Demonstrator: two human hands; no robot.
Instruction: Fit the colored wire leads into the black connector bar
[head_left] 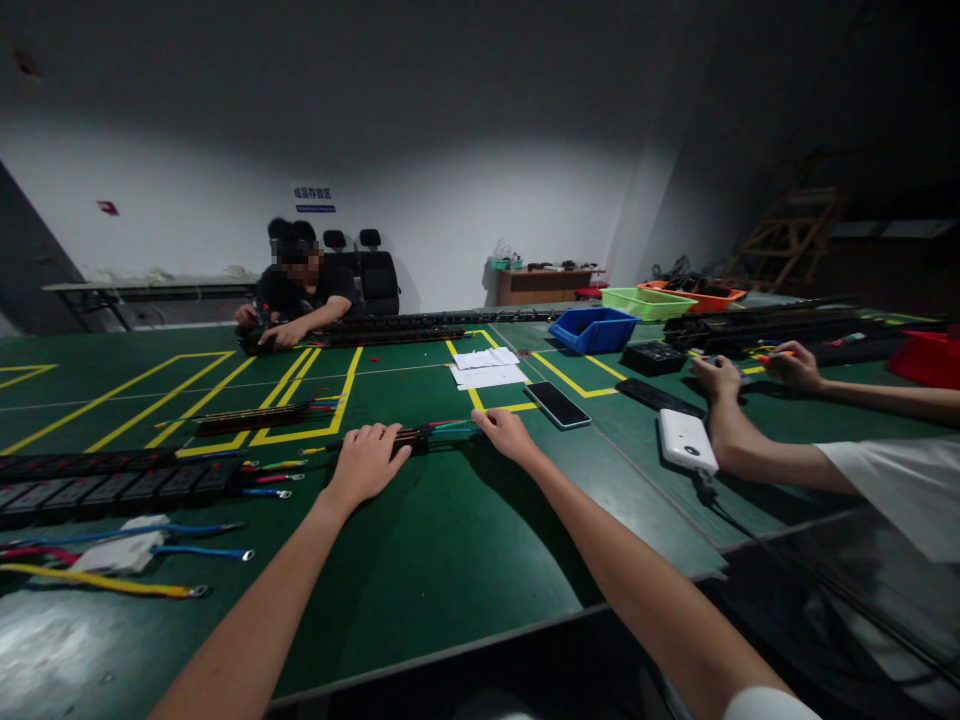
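My left hand (366, 462) rests knuckles-up on the green table (450, 540), its fingers curled over the left end of a small black terminal strip (412, 435). Red, blue and green wires (452, 426) run out of the strip's right end. My right hand (504, 432) lies at those wire ends, fingers bent down onto them in a pinch. Both arms reach forward from the near edge.
Long black power strips (112, 488) and loose coloured cables (97, 578) lie at left. A phone (556, 404), papers (487, 367), a white power bank (687, 440) and blue (592, 328), green and orange bins sit beyond. One person works at right, another across the table.
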